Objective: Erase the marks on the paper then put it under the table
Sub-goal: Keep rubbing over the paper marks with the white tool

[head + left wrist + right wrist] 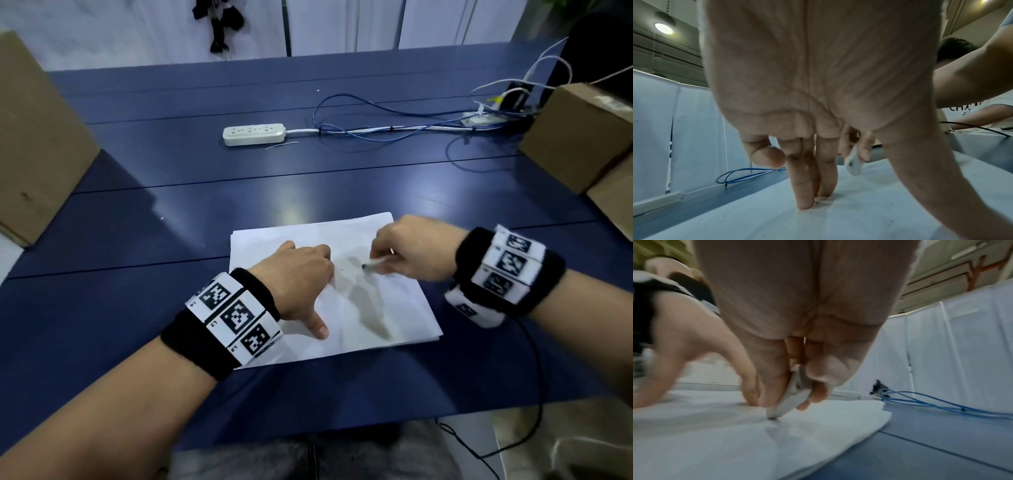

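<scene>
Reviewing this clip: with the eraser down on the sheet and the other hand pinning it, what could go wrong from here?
1. The left hand pins the paper with fingertips only, close to the rubbing spot; a hard stroke could crease or tear the sheet.
2. The right hand pinches a small, worn eraser whose tip looks dark, so it might smear rather than lift marks.
3. Dark crumbs beside the eraser may get dragged across the paper.

Left hand (807, 81) presses straight fingertips (803, 203) onto the white paper (869, 211); beyond, the right hand (857, 146) pinches an eraser (854, 164) just above the sheet
</scene>
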The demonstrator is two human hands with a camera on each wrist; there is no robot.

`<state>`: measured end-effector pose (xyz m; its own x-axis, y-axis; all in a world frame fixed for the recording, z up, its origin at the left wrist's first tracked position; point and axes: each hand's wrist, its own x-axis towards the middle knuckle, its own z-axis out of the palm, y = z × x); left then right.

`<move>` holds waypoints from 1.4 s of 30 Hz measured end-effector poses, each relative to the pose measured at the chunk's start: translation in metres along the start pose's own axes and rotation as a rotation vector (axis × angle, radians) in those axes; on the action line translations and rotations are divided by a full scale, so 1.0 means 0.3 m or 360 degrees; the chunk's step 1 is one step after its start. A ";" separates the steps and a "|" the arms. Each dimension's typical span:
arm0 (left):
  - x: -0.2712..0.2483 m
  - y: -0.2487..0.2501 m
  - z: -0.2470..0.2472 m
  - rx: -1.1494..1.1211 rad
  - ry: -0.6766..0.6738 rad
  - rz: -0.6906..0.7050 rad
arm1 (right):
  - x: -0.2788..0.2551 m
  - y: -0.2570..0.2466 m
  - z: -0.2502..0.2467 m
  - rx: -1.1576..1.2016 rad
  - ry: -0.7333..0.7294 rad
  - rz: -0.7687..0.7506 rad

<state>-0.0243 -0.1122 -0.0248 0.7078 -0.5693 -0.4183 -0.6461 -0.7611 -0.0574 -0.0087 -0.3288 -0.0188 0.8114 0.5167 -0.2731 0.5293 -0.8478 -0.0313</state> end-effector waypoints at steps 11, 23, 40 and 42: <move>-0.007 0.003 -0.001 -0.0084 0.0049 0.0010 | 0.036 0.015 0.002 0.0135 0.0043 0.0126; 0.000 -0.003 -0.007 -0.0051 0.0038 -0.0003 | 0.010 0.004 0.002 0.0138 -0.0037 -0.0001; 0.010 0.014 0.002 -0.0066 0.0079 -0.0060 | 0.025 0.046 0.018 0.0047 0.0047 0.0138; 0.012 0.013 0.004 -0.0064 0.0080 -0.0066 | -0.034 0.019 0.029 0.0007 0.0038 -0.0006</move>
<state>-0.0246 -0.1169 -0.0277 0.7479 -0.5509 -0.3704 -0.6045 -0.7957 -0.0372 -0.0160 -0.3399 -0.0247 0.8152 0.5224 -0.2501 0.5312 -0.8464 -0.0364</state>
